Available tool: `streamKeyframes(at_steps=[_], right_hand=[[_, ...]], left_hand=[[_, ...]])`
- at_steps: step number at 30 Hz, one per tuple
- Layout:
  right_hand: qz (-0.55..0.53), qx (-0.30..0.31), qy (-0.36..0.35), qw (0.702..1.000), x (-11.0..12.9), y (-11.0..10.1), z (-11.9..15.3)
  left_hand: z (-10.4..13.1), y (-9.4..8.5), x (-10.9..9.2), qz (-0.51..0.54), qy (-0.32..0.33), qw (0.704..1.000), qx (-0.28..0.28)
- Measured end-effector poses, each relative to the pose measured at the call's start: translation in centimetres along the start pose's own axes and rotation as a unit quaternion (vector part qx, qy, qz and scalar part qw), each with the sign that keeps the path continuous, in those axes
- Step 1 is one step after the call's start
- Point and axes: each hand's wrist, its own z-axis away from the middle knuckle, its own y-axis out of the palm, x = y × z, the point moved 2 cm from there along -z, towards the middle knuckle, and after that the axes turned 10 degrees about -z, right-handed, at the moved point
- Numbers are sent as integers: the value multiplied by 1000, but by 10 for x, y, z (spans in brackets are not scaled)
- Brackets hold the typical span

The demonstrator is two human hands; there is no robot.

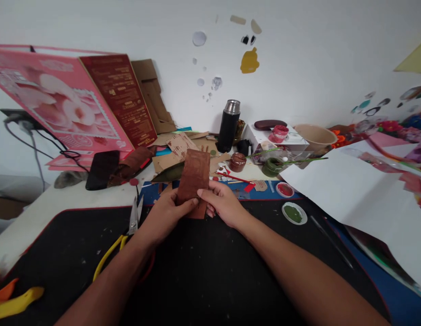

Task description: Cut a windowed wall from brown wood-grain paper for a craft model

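A flat, brown-painted piece of what looks like cardboard [195, 170] stands tilted upward between my two hands above the black mat. My left hand [167, 212] grips its lower left side, with the thumb pressed on the front. At the lower right edge, my right hand [225, 204] pinches it, its thumb on the front and fingers behind. Both thumbs nearly meet low on the piece. Its back is hidden. Scissors [133, 219] with yellow handles lie open on the mat beside my left forearm, which partly covers them.
Behind my hands are a black thermos [228, 129], a brown paint jar [237, 163] and a green paint jar [272, 168]. Lids with red paint [285, 189] and green paint [294, 213] lie at right. A phone [103, 170] and pink box [69, 104] stand left; white paper [353, 194] spreads right.
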Motion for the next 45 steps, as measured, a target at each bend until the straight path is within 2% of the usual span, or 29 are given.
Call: streamKeyframes(at_steps=[8,11,17,23,27,31,35,38,40,43,45], right_hand=[[-24,-15,3,1000,0,-2,1],[-15,-6,1,1000,0,-2,1],[-12,14,2,1000,-1,-2,1],[-26,-7,-9,1000,-3,-2,1],[-27,-17,-12,999,-2,-2,2],[-16,-15,-17,1000,-3,-3,2],[3,0,-12,1000,-1,-3,2],[22,26,-2,999,3,0,4],[28,55,3,998,6,3,5],[33,99,16,994,7,6,6],[46,109,23,993,6,6,6]], left_hand=[[-1,-1,3,91,-27,995,-9],[0,-4,2,67,-24,997,-15],[2,-7,-1,12,-19,1000,9],[1,-3,5,68,-17,997,39],[-1,-3,5,69,-13,997,26],[-1,-3,2,125,-31,992,10],[0,-3,-2,191,-30,981,-10],[0,-7,-4,216,-19,976,-1],[0,-13,-7,232,-10,973,-7],[1,-25,-11,263,9,963,-48],[4,-33,-12,267,12,962,-54]])
